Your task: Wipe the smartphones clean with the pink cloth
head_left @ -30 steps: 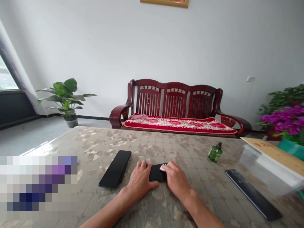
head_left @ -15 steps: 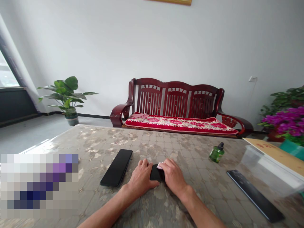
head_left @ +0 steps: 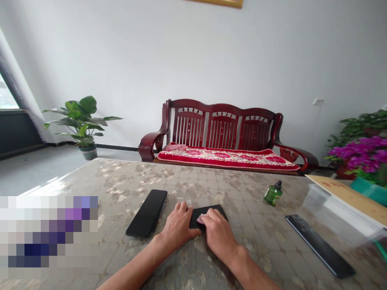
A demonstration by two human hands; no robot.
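A flat black phone point(head_left: 197, 212) lies on the table in front of me, partly covered by both hands. Its left end is held between the thumb and fingers of my left hand point(head_left: 179, 223). My right hand point(head_left: 219, 229) pinches a small pale pink cloth point(head_left: 200, 218) and presses it against the dark surface. Left of my hands rests a larger-looking black phone point(head_left: 147, 213), screen up. Off to the right, another dark phone point(head_left: 319, 245) lies at a slant. Beyond it stands a green bottle point(head_left: 273, 194) with a black top.
A clear plastic box point(head_left: 329, 219) with a tan board point(head_left: 347, 193) on top stands at the right, near purple flowers point(head_left: 365, 153). The patterned table point(head_left: 121, 177) reaches toward a red wooden bench point(head_left: 222, 129). A blurred patch covers the lower left.
My right hand has slid the cloth left and slightly down over the phone, uncovering its far right corner. My left hand keeps its hold. The view has shifted a little.
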